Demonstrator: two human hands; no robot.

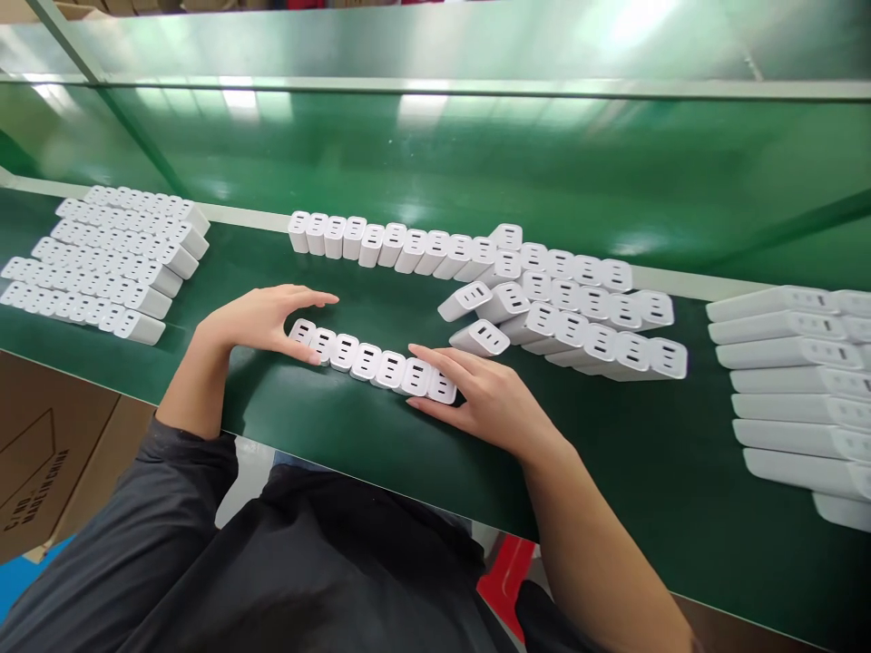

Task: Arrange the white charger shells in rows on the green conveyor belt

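A short row of white USB chargers (367, 361), port ends up, stands in front of me on the green bench. Around its left end is my left hand (262, 317), open, index finger stretched out behind the row. Its thumb lies along the front of the end chargers and seems to touch them. My right hand (491, 399) closes on the right end of the row, thumb in front and fingers behind. Just past those fingers a tilted charger (482, 337) leans out of a loose cluster of chargers (568, 295).
Along the back runs a longer row of chargers (395, 245). Several tight rows of chargers (112, 258) stand at the left. Chargers lying on their sides (796, 381) are stacked at the right. A green back panel (435, 154) bounds the bench; a cardboard box (51, 453) is below left.
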